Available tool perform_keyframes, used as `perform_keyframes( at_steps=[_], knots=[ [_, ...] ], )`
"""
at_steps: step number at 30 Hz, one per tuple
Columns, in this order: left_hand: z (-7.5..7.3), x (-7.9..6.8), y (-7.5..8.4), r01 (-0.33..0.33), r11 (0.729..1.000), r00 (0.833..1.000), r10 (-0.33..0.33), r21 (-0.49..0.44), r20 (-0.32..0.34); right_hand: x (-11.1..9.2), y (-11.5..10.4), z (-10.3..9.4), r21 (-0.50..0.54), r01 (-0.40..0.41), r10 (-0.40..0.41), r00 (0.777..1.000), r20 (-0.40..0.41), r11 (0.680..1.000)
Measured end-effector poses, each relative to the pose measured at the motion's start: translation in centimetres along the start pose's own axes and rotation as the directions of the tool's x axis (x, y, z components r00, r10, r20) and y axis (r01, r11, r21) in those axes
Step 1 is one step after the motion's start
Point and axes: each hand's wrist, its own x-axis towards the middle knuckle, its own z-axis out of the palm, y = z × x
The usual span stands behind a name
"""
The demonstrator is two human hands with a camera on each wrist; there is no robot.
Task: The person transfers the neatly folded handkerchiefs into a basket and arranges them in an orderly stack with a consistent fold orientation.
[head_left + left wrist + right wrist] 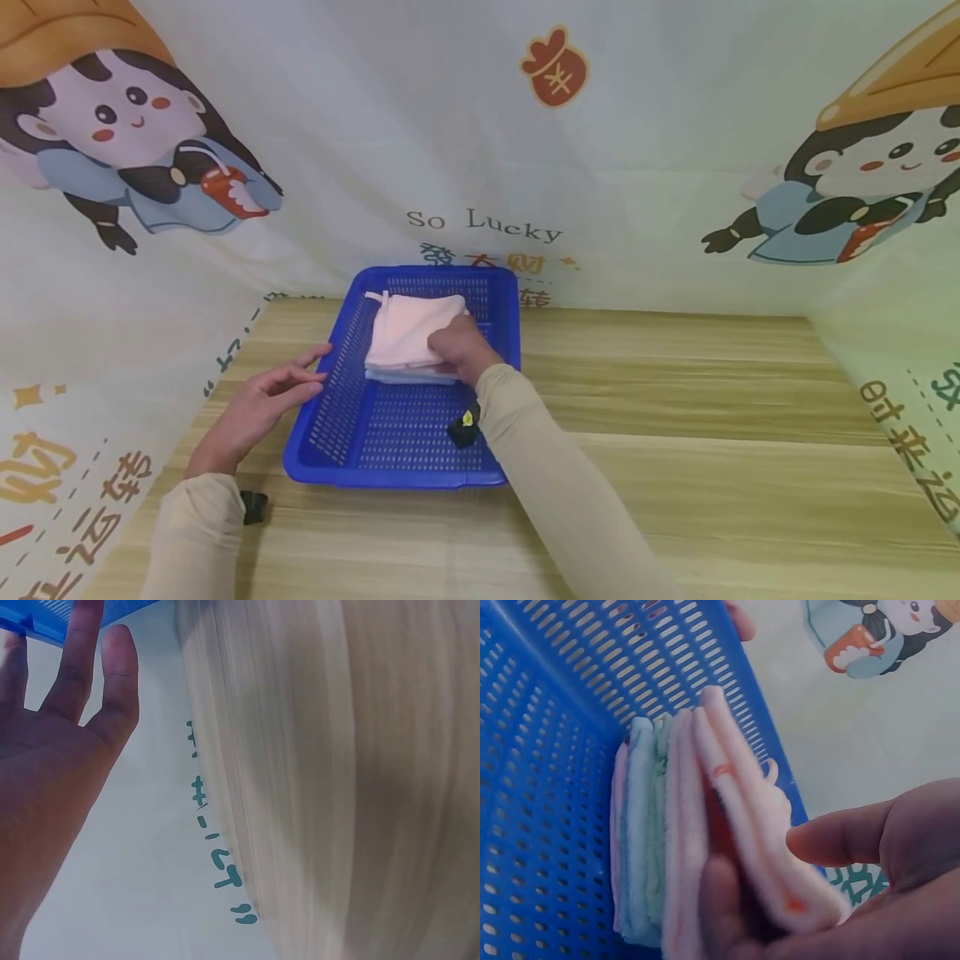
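A blue perforated plastic basket (397,478) holds a stack of folded towels toward its far end. The top one is a pale pink towel (411,325) with a small hanging loop. In the right wrist view, its near edge is lifted off the stack, between the thumb and fingers of my right hand (461,346). Beneath it lie another pink towel (682,847), a green towel (658,825) and a light blue towel (639,840). At the basket's left rim is my left hand (266,404), its fingertips against the side and its fingers loosely extended.
The basket stands on a wood-grain table (675,500). Behind it hangs a white printed cloth (637,225), which also runs along both sides. A black wrist device (253,507) is at the left cuff, and another black device (463,429) at the right.
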Motion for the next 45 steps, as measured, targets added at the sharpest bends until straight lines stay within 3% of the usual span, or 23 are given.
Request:
perform_keyframes(
  at_steps=[8,16,20,29,33,35,39,42,45],
  knots=[
    [0.0,-0.1,0.0,0.019,1.0,1.0,-0.019,-0.006,0.004,-0.5,-0.3,-0.8,-0.142,-0.034,0.028,0.999,-0.044,0.989],
    [-0.1,0.3,0.3,-0.004,0.998,1.0,0.004,0.058,0.0,-1.5,-0.4,-1.5,-0.122,-0.006,0.014,0.998,0.067,0.992],
    [-0.2,0.5,0.4,-0.02,0.998,1.0,0.02,0.065,0.002,-1.6,-0.4,-1.7,-0.083,-0.011,0.018,0.997,0.08,0.997],
    [-0.4,0.7,0.7,-0.014,0.992,1.0,0.016,0.128,-0.021,-2.2,-1.5,-2.7,-0.041,0.064,-0.06,0.994,0.096,0.997],
    [-0.5,0.9,1.1,0.001,0.983,1.0,0.004,0.183,-0.028,-2.8,-1.8,-3.4,-0.063,0.087,-0.08,0.991,0.109,0.994],
    [-0.7,0.9,1.3,0.005,0.975,1.0,0.002,0.223,-0.03,-3.1,-1.9,-3.6,-0.121,0.112,-0.098,0.988,0.119,0.986],
    [-0.8,1.1,1.9,-0.002,0.957,0.999,0.012,0.291,-0.033,-3.6,-2.4,-4.1,-0.3,0.175,-0.137,0.98,0.145,0.938],
    [-0.9,1.2,2.2,-0.005,0.943,0.999,0.018,0.333,-0.035,-3.9,-2.7,-4.5,-0.443,0.262,-0.206,0.963,0.172,0.858],
    [-1.0,1.4,2.9,0.002,0.931,0.999,0.015,0.364,-0.043,-4.3,-2.5,-5.1,-0.548,0.357,-0.294,0.934,0.202,0.757]
  ],
)
